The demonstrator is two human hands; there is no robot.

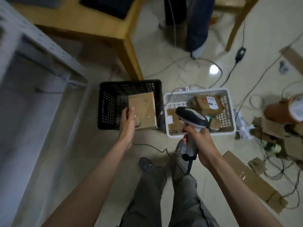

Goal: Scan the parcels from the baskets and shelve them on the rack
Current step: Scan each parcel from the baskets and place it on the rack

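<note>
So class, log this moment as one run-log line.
left hand: holds parcel over black basket | right hand: grips scanner | white basket: parcels remain

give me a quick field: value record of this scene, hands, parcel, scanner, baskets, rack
left hand: holds a flat brown parcel by its near left edge, above the black basket
right hand: grips the handle of the scanner, head aimed forward and left
black basket: on the floor left of the white one, nothing visible inside past the held parcel
white basket: several cardboard parcels inside, one with a white label
rack: grey metal, at the left, blurred
scan: cannot tell if done
</note>
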